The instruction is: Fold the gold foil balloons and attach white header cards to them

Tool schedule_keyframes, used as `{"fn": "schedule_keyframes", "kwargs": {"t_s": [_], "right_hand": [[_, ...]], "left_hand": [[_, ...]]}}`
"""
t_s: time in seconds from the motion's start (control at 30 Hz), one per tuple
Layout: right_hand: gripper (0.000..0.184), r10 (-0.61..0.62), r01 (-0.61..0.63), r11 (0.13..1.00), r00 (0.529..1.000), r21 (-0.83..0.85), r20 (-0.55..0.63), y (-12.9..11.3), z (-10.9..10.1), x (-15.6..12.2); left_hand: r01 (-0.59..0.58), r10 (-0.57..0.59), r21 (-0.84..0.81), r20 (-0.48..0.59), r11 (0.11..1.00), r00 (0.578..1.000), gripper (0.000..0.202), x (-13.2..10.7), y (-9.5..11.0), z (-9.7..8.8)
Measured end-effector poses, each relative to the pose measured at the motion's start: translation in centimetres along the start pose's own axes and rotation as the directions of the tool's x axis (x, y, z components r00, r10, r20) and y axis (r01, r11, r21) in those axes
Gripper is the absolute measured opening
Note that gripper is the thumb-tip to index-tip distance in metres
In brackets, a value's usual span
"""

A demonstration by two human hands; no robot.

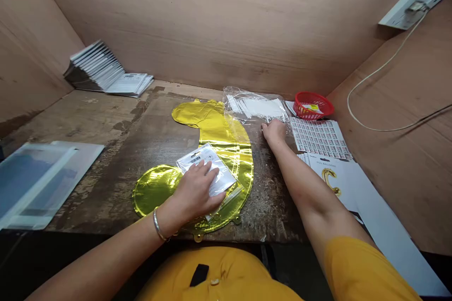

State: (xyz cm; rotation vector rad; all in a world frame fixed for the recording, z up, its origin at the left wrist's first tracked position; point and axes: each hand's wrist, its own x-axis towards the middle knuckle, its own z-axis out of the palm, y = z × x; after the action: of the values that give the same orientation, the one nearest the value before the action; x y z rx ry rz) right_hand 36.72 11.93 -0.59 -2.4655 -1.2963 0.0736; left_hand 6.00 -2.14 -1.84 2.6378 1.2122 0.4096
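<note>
A flat gold foil balloon (243,160), curved in a hook shape, lies in the middle of the table. On top of it rests a white card packet in a clear sleeve (222,176), tilted, with a hang hole and printing at its upper edge. My left hand (197,186) lies on this packet with its fingers stretched out and spread. My right hand (275,131) is at the front edge of a clear plastic bag (261,108) of thin white strips. Its fingers are curled, and what they pinch is hidden.
At the right stand a red basket (313,106), a printed sticker sheet (319,138) and white balloon cards (328,174). Stacked packets (102,68) lean at the back left; translucent plastic sleeves (45,183) lie at the left. A cable (365,75) hangs from a wall socket (415,4).
</note>
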Motion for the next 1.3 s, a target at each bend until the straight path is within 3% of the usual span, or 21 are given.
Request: {"fn": "schedule_keyframes", "kwargs": {"t_s": [0.13,0.33,0.5,0.7,0.8,0.93,1.0,1.1,1.2,1.3], "right_hand": [[0.025,0.044,-0.045,0.999,0.998,-0.028,-0.045,0.3,0.7,0.7],[0.037,0.073,-0.076,0.997,0.993,-0.031,-0.097,0.2,0.7,1.1],[0.029,0.101,-0.105,0.993,0.991,-0.044,-0.083,-0.6,0.8,1.7],[0.019,0.075,-0.079,0.993,0.996,-0.089,-0.043,-0.6,-1.5,1.1],[0.016,-0.002,-0.001,0.994,1.000,-0.113,-0.027,1.3,-4.2,-2.6],[0.021,-0.178,0.173,0.983,0.981,-0.065,-0.071,4.4,-7.7,-12.2],[0.019,-0.357,0.358,0.912,0.933,0.200,-0.042,5.3,-8.6,-17.5],[0.018,-0.522,0.449,0.794,0.849,0.410,0.081,5.6,-9.1,-23.1],[0.017,-0.527,0.443,0.788,0.845,0.427,0.096,5.4,-9.7,-25.0],[0.017,-0.537,0.456,0.791,0.837,0.407,0.105,5.1,-10.7,-24.4]], "left_hand": [[0.010,-0.010,-0.021,0.005,1.000,1.000,0.055,0.0,-0.1,0.0],[-0.019,0.019,-0.026,-0.026,0.999,0.999,0.052,-0.1,-0.2,0.4],[-0.016,0.016,-0.013,-0.020,1.000,1.000,0.054,-0.1,-0.2,0.4],[-0.006,0.005,-0.058,-0.009,0.998,1.000,0.051,0.0,-0.2,-0.1],[-0.006,0.003,-0.149,-0.017,0.989,1.000,0.049,0.0,-0.4,-0.2],[0.035,-0.034,-0.233,0.010,0.972,0.999,0.048,0.3,-0.5,-0.5],[0.032,-0.025,-0.203,0.037,0.979,0.999,0.047,0.5,-0.5,-0.9],[0.002,0.008,-0.109,0.086,0.994,0.996,0.050,1.0,-0.4,-1.5],[0.007,0.000,-0.071,0.102,0.997,0.995,0.055,1.4,-0.2,-2.1],[0.029,-0.023,-0.061,0.100,0.998,0.995,0.057,1.5,-0.1,-2.7]]}}
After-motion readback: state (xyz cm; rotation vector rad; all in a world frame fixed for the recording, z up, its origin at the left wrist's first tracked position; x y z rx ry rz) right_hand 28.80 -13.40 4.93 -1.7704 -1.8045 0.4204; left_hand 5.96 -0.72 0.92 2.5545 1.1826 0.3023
